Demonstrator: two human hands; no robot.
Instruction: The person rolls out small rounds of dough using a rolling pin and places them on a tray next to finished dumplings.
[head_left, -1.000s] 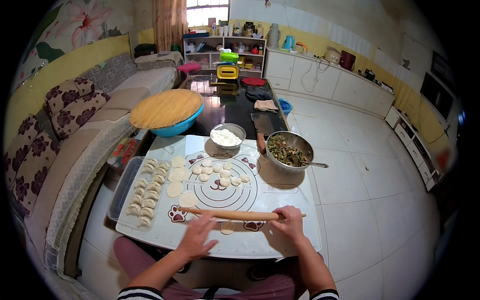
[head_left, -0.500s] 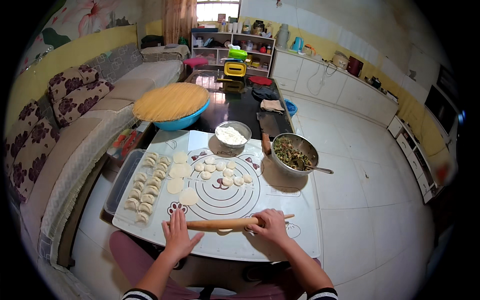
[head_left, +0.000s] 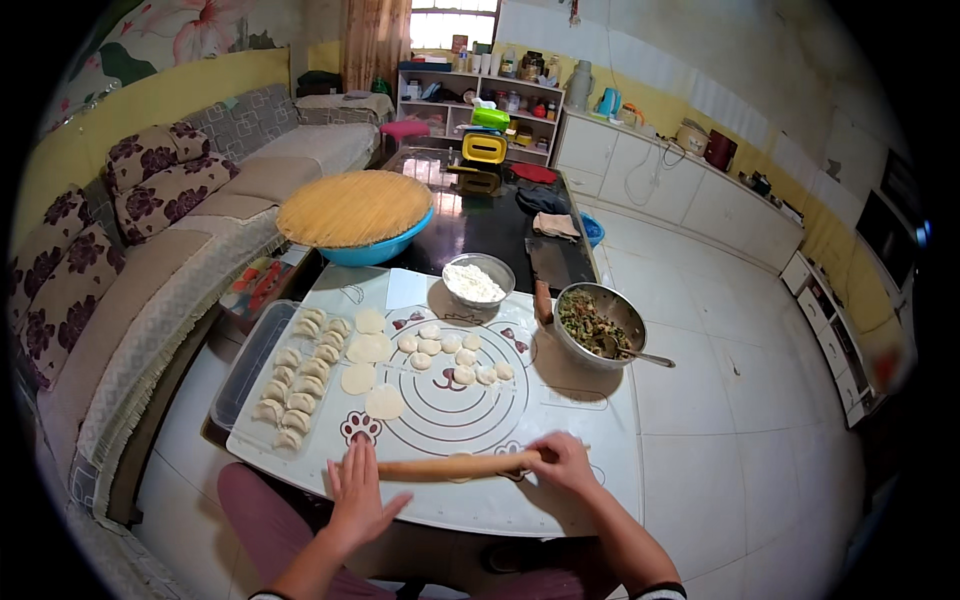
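A wooden rolling pin lies crosswise near the front edge of the white printed mat. My right hand has its fingers closed around the pin's right end. At the other end my left hand rests flat with its fingers stretched out, the thumb apart. A sliver of dough shows beneath the pin; most of it is hidden. Beyond the left hand lie several thin round wrappers. Small flattened dough pieces sit near the mat's middle. Folded dumplings fill a shallow clear tray on the left.
A metal bowl of chopped filling with a spoon stands at the right, beside a cleaver. Farther back are a bowl of flour and a blue basin under a round woven lid. A sofa runs along the left.
The rolling pin has come slightly nearer to me, and my right hand has shifted a little right and nearer. My left hand stays flat on its end. The whole view has shifted slightly.
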